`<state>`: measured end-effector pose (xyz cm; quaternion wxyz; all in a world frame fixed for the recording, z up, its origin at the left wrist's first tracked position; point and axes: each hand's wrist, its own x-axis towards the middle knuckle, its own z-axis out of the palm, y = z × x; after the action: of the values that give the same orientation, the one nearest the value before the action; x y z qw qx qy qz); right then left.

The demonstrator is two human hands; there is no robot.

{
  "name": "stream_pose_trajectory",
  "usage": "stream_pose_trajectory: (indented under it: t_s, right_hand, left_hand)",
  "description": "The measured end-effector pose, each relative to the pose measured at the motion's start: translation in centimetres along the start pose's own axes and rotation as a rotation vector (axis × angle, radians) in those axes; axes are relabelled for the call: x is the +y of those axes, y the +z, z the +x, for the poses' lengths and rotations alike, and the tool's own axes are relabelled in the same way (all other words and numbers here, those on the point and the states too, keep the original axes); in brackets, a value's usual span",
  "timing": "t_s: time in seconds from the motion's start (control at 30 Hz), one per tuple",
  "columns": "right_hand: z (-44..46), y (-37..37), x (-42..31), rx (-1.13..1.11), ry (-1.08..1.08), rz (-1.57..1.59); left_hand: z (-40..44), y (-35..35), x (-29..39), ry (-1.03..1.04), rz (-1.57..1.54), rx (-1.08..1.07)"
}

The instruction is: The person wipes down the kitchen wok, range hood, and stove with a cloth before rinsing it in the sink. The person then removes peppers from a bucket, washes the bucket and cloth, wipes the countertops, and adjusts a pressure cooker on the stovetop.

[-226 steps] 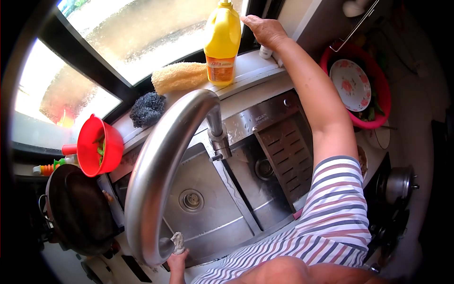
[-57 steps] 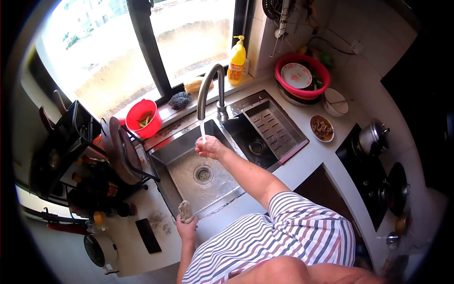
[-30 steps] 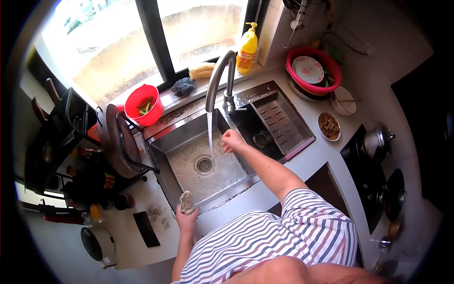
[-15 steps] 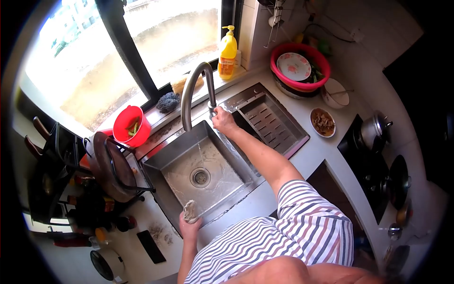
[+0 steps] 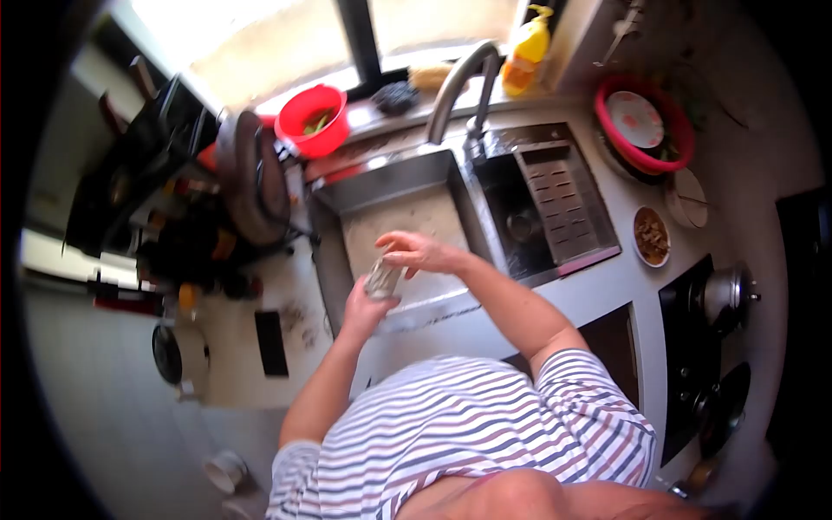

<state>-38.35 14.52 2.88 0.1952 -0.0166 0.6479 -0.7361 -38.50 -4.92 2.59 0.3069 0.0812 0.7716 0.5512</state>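
My left hand (image 5: 369, 305) is closed round a crumpled greyish-white cloth (image 5: 382, 279) over the front of the steel sink (image 5: 325, 251). Just above and right of it, my right hand (image 5: 418, 253) reaches to the top of the cloth with fingers apart; whether they touch it is blurred. The curved faucet (image 5: 458, 82) stands behind both hands, and no water stream shows from its spout.
A red pot (image 5: 299, 108) with green vegetables, a dark scrubber (image 5: 395, 98) and a yellow pump bottle (image 5: 527, 56) line the window side. Right are a pink basin (image 5: 607, 139), a food bowl (image 5: 652, 237) and a metal pot (image 5: 726, 299). A black phone-like slab (image 5: 270, 344) lies left.
My right hand has left the faucet and come down to the cloth. My left hand has lifted the cloth further over the sink. The water stream seen earlier is gone, and the view has shifted.
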Motion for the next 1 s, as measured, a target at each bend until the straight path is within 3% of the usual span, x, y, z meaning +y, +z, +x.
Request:
stream_pose_trajectory:
  t_s: [0.03, 0.1, 0.2, 0.27, 0.3, 0.37, 0.43, 0.5, 0.57, 0.63, 0.7, 0.77, 0.83, 0.97, 1.0]
  right_hand:
    - [0.1, 0.7, 0.8, -0.006, 0.006, -0.17]
    - [-1.0, 2.1, 0.0, 0.173, -0.123, -0.093]
    - [-2.4, 2.5, 0.8, 0.293, -0.071, 0.027]
    - [-3.7, 3.5, 1.6, 0.335, 0.029, 0.141]
    - [-4.3, 4.1, 1.9, 0.341, 0.033, 0.127]
    - [-5.5, 5.6, 2.0, 0.402, 0.249, 0.374]
    - [-6.8, 6.6, 2.0, 0.385, 0.278, 0.427]
    - [-7.5, 7.4, 2.4, 0.359, 0.073, 0.319]
    - [-8.4, 9.3, 0.7, 0.364, 0.021, 0.152]
    - [-8.5, 10.6, -0.1, 0.43, 0.081, -0.093]
    - [-8.5, 10.3, 1.1, 0.451, 0.07, -0.078]
    - [-8.5, 9.1, 3.4, 0.669, -0.247, 0.303]
    - [-9.4, 8.2, 2.4, 0.76, -0.286, 0.624]
    - [-10.1, 5.8, 1.1, 0.821, -0.538, 0.839]
    - [-10.4, 5.3, 0.9, 0.78, -0.556, 0.843]
  left_hand:
    - [-0.2, 0.0, 0.3, 0.061, -0.008, 0.01]
    - [-0.7, -0.5, 2.0, -0.024, -0.25, -0.143]
    - [-1.4, -1.1, 2.7, -0.061, -0.373, -0.178]
    - [-1.4, -0.9, 1.6, 0.22, -0.452, -0.091]
    - [-1.2, -1.0, 1.1, 0.226, -0.465, -0.097]
    - [-0.9, -1.8, 0.8, 0.463, -0.414, -0.048]
    - [-1.0, -2.2, 0.7, 0.385, -0.56, -0.124]
    - [-0.5, -2.7, 0.8, 0.164, -0.938, -0.175]
    - [1.5, -2.5, 0.4, 0.004, -1.151, -0.003]
    - [3.9, -2.0, -0.9, -0.062, -1.214, -0.063]
    - [4.5, -1.8, -1.5, -0.005, -1.183, -0.119]
    - [3.5, -1.8, -0.7, 0.112, -1.044, -0.075]
    - [3.3, -2.2, -1.2, 0.084, -1.061, -0.178]
    - [1.7, -5.1, -0.5, 0.05, -1.093, -0.222]
    - [2.3, -6.0, -1.3, 0.104, -1.106, -0.354]
